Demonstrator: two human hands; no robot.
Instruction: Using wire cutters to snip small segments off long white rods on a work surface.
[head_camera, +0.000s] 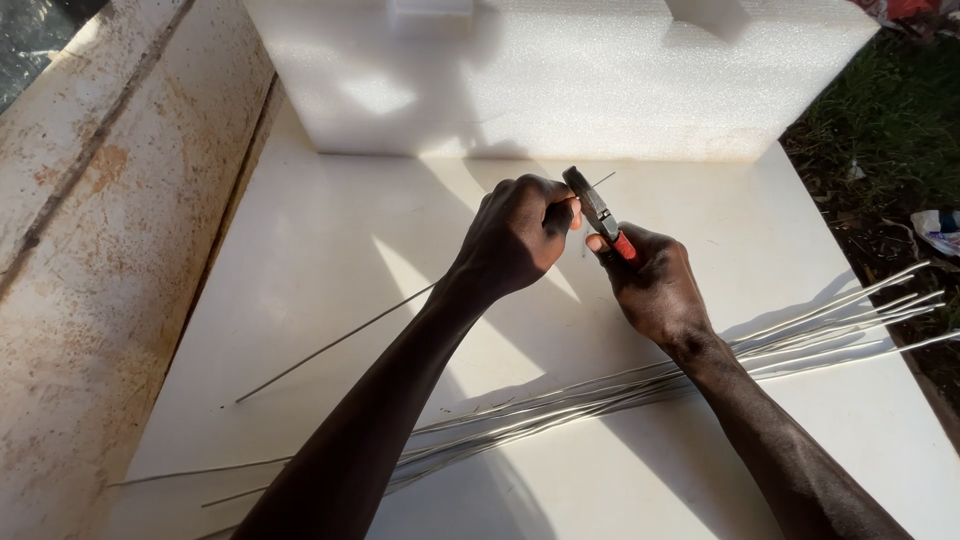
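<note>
A crumpled white and blue plastic wrapper lies on the ground at the right edge, well apart from the white table.

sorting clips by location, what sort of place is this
Probably an outdoor makeshift work spot: grass and litter beside a white table in sunlight, a rusty stained wall, and a bundle of metal rods being worked with pliers.

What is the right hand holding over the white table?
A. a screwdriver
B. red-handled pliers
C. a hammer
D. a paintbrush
B: the right hand grips red-handled metal pliers, their jaws at the end of a thin metal wire that the left hand holds.
</note>
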